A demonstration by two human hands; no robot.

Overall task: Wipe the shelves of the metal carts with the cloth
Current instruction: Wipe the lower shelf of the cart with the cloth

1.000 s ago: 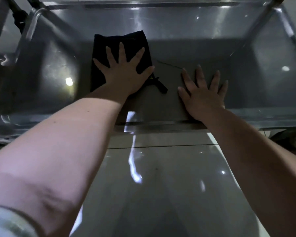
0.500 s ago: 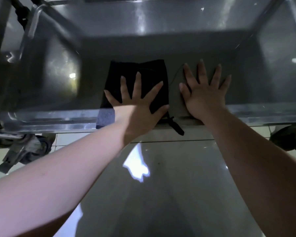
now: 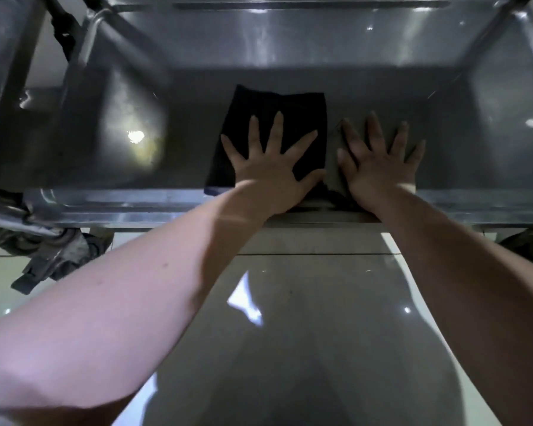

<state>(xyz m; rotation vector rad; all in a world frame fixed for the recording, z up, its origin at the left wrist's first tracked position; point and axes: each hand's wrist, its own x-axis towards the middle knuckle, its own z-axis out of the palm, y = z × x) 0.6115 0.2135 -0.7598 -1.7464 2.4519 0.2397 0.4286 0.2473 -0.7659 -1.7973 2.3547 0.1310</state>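
Black cloth (image 3: 274,106) flat on cart shelf (image 3: 105,139); cloth's near edge at front rim (image 3: 120,207). Left hand (image 3: 268,170) pressed on cloth, fingers (image 3: 278,127) straight, spread wide. Right hand (image 3: 379,170) just right of cloth, flat on bare shelf, fingers (image 3: 373,127) wide, holding nothing. Caster wheel (image 3: 59,250) well left of cloth, below rim.

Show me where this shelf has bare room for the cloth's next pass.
Bare shelf runs from the cloth to the left end, and from the right hand to the right end. A strip is free beyond the cloth's far edge. Crowded: middle front, where the left hand presses the cloth and the right hand lies flat beside it.
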